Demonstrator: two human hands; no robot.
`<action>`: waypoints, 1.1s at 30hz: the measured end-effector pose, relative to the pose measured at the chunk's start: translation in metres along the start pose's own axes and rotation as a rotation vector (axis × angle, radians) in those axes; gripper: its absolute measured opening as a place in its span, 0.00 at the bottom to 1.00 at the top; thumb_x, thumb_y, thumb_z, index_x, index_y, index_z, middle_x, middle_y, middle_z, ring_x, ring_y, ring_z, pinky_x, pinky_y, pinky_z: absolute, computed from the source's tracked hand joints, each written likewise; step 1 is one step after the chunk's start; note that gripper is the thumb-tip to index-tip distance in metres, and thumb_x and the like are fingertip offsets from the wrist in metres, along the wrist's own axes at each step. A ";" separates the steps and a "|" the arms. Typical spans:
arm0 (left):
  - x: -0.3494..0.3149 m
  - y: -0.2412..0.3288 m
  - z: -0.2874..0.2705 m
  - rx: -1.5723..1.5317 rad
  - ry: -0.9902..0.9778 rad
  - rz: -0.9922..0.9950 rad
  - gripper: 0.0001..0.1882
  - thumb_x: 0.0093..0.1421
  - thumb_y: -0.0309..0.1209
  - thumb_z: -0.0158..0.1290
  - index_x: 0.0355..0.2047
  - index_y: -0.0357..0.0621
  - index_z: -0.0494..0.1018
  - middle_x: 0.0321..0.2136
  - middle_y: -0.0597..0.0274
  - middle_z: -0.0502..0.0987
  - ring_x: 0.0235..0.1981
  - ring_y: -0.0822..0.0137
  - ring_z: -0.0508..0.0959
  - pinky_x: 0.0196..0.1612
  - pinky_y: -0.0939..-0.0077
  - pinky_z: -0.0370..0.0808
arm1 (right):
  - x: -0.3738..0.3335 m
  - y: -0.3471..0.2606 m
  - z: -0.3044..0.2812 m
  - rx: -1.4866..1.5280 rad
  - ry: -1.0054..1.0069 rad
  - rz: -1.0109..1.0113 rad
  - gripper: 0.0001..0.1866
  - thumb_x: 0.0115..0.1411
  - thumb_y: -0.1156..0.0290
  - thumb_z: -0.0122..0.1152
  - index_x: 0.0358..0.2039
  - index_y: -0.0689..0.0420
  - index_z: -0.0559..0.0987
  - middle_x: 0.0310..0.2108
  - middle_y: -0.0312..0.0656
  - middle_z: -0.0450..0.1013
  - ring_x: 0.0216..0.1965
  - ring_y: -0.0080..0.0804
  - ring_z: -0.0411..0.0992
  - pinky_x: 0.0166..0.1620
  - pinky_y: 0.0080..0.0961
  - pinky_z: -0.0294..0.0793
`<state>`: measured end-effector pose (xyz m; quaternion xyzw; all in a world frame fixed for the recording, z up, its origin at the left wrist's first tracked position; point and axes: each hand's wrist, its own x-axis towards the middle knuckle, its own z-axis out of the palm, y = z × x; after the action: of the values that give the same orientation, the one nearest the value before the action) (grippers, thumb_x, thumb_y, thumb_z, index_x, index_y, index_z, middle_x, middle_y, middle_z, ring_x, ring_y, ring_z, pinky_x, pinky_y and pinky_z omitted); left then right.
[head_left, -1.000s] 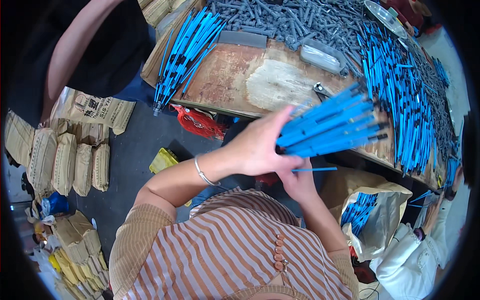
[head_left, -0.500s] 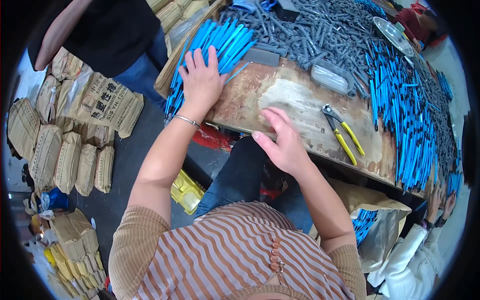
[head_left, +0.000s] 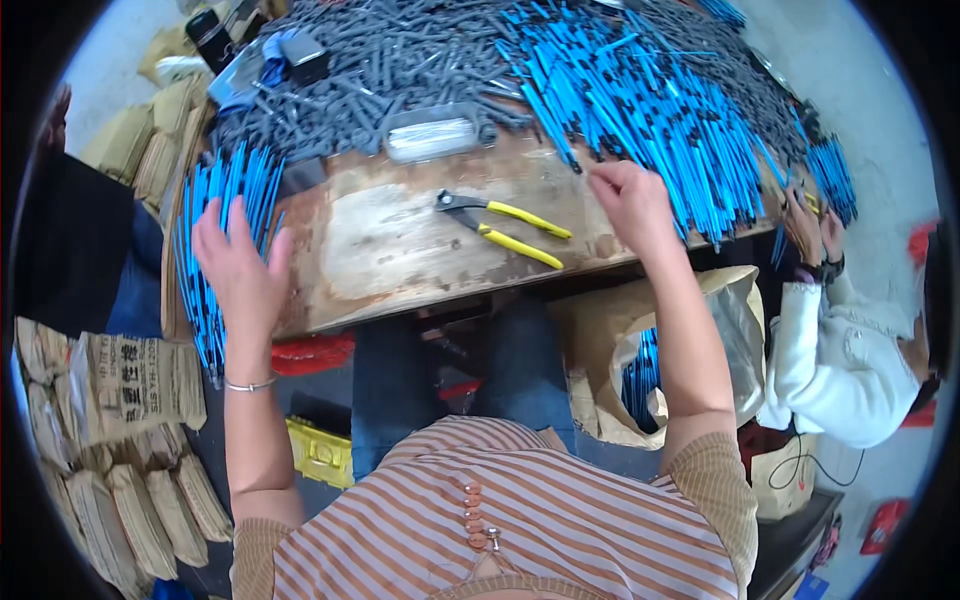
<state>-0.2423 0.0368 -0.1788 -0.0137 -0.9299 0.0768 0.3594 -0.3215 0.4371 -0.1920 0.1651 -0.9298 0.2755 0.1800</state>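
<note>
My left hand (head_left: pixel 240 270) rests with fingers spread on a bundle of thin blue rods (head_left: pixel 200 225) at the table's left end. My right hand (head_left: pixel 636 208) is closed, thumb and fingers pinched together, at the near edge of a large heap of blue rods with black ends (head_left: pixel 665 130). Whatever may be between those fingertips is too small to make out. Between my hands, pliers with yellow handles (head_left: pixel 522 247) lie on the worn wooden tabletop (head_left: pixel 375 230), touched by neither hand.
Grey plastic parts (head_left: pixel 350 65) are heaped along the back, with a clear plastic box (head_left: pixel 432 138) before them. A paper sack (head_left: pixel 590 400) holding blue rods stands below the table's right side. A co-worker's hands (head_left: pixel 808 228) work at right; another person in black (head_left: pixel 80 240) stands at left.
The view has turned to the right. My right hand has moved from over the bare tabletop to the right-hand heap, its fingers closing. My left hand stays at the left bundle.
</note>
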 end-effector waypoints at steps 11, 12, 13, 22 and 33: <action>-0.010 0.191 0.020 -0.841 -0.234 0.328 0.29 0.46 0.34 0.58 0.48 0.38 0.64 0.51 0.44 0.61 0.55 0.43 0.58 0.56 0.51 0.56 | 0.074 0.016 0.081 -0.482 -0.019 0.220 0.09 0.53 0.65 0.54 0.27 0.57 0.76 0.27 0.47 0.74 0.31 0.46 0.73 0.35 0.39 0.73; -0.010 0.194 0.027 -0.883 -0.217 0.306 0.29 0.46 0.34 0.58 0.48 0.38 0.64 0.50 0.44 0.61 0.55 0.43 0.58 0.56 0.52 0.56 | 0.077 0.022 0.090 -0.482 -0.016 0.212 0.09 0.53 0.65 0.54 0.27 0.57 0.76 0.27 0.47 0.74 0.31 0.46 0.73 0.35 0.39 0.73; -0.009 0.196 0.034 -0.929 -0.197 0.288 0.28 0.46 0.34 0.58 0.48 0.38 0.64 0.50 0.45 0.62 0.55 0.43 0.59 0.56 0.52 0.57 | 0.078 0.029 0.099 -0.506 0.017 0.217 0.09 0.53 0.65 0.53 0.27 0.58 0.75 0.27 0.47 0.73 0.32 0.46 0.73 0.35 0.39 0.73; -0.013 0.181 0.047 -1.145 -0.033 0.086 0.23 0.49 0.31 0.56 0.45 0.36 0.65 0.42 0.47 0.68 0.48 0.50 0.68 0.50 0.63 0.66 | 0.092 0.023 0.080 -0.426 0.243 0.102 0.10 0.56 0.66 0.50 0.28 0.60 0.70 0.24 0.48 0.72 0.30 0.44 0.73 0.31 0.38 0.72; 0.081 0.115 0.035 -2.422 -0.484 -0.868 0.13 0.61 0.33 0.46 0.43 0.39 0.68 0.37 0.57 0.74 0.39 0.66 0.74 0.38 0.75 0.72 | -0.028 -0.062 -0.032 1.262 -0.487 0.594 0.06 0.61 0.71 0.45 0.32 0.58 0.70 0.18 0.39 0.68 0.13 0.22 0.63 0.19 0.15 0.60</action>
<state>-0.3294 0.1523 -0.1677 -0.0131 -0.3778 -0.9238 -0.0608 -0.2644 0.4123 -0.1507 0.0350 -0.6135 0.7506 -0.2428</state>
